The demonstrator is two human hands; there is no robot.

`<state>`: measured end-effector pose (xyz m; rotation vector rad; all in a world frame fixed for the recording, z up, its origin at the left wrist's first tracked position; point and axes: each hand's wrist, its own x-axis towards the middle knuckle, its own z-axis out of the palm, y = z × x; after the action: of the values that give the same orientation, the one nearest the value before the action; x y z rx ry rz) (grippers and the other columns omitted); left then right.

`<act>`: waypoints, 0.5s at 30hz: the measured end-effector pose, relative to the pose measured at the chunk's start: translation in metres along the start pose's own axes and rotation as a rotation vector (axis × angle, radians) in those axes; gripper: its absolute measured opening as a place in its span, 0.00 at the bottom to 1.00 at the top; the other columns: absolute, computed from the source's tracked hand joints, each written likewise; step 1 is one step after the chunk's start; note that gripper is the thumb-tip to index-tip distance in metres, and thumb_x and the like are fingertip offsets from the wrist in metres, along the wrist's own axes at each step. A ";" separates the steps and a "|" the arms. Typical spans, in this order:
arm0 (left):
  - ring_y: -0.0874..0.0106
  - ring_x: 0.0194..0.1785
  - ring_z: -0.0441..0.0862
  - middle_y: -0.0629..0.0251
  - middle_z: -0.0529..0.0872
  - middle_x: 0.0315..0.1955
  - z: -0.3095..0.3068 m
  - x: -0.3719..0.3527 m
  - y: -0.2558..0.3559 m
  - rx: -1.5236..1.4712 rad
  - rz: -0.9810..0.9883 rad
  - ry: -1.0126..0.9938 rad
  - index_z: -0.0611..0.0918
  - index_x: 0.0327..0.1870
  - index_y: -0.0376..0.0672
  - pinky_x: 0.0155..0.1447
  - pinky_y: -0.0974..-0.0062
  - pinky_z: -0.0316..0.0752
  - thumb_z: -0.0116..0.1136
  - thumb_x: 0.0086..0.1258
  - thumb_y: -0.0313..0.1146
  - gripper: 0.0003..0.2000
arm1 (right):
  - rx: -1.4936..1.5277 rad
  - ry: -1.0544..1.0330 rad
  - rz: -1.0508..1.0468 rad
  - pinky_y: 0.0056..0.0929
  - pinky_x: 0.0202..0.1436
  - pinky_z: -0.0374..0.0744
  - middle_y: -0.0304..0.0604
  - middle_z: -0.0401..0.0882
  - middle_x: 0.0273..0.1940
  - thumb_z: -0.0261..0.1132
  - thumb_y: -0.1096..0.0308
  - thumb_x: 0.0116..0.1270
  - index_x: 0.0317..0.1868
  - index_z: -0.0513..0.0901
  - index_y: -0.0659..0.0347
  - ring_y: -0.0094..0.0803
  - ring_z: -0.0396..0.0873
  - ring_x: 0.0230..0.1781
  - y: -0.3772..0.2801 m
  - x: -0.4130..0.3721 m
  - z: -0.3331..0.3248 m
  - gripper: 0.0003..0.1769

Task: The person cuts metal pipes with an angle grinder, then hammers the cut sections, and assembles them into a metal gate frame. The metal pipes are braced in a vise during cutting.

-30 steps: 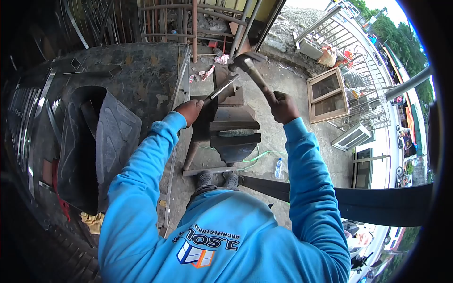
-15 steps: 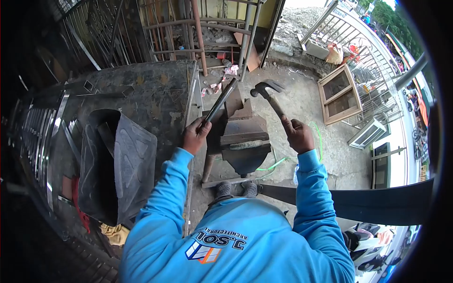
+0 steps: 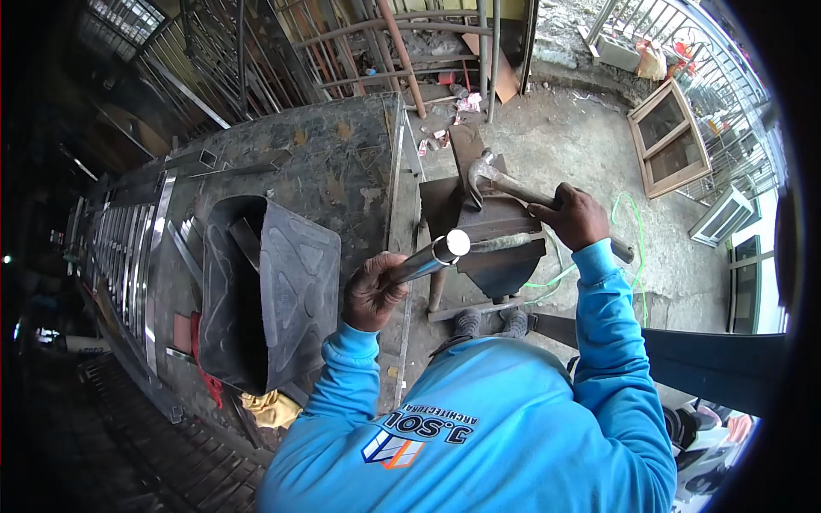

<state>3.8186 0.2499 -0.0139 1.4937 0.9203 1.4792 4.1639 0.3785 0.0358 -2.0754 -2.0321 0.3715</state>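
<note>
Clamping steel tube [image 3: 425, 261] in left grip [image 3: 374, 293], pointing its open end up over the anvil [image 3: 500, 256], just beside the bench [image 3: 325, 162]. Holding hammer [image 3: 492, 175] by handle in right grip [image 3: 575, 216], head-down over anvil's far end.

Tight fists on left hand [image 3: 374, 295] and right hand [image 3: 575, 215] (arms half bent).

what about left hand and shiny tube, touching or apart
Touching. Head view shows the left hand closed around the shiny tube at its lower end.
</note>
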 end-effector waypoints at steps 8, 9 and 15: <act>0.82 0.38 0.75 0.72 0.81 0.39 0.002 0.013 -0.020 -0.040 -0.155 0.073 0.80 0.60 0.40 0.44 0.81 0.73 0.68 0.71 0.35 0.19 | 0.131 -0.082 0.032 0.46 0.40 0.79 0.52 0.84 0.32 0.72 0.37 0.56 0.34 0.81 0.60 0.52 0.83 0.36 0.007 0.004 0.006 0.31; 0.82 0.36 0.73 0.73 0.80 0.37 0.006 0.022 -0.022 0.093 -0.165 0.078 0.80 0.59 0.41 0.42 0.81 0.72 0.67 0.72 0.36 0.18 | 0.158 -0.099 0.044 0.46 0.41 0.79 0.53 0.84 0.32 0.72 0.37 0.57 0.34 0.82 0.61 0.52 0.83 0.37 0.010 0.006 0.007 0.31; 0.63 0.39 0.86 0.57 0.88 0.37 0.012 0.090 -0.091 0.606 -0.166 0.086 0.83 0.55 0.42 0.44 0.65 0.78 0.62 0.74 0.42 0.16 | 0.623 -0.096 0.197 0.39 0.26 0.75 0.48 0.77 0.20 0.65 0.39 0.69 0.29 0.82 0.69 0.34 0.77 0.20 0.032 0.011 0.021 0.34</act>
<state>3.8390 0.3680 -0.0614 1.7230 1.6058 1.2028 4.1874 0.3877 0.0050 -1.8707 -1.4841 1.0075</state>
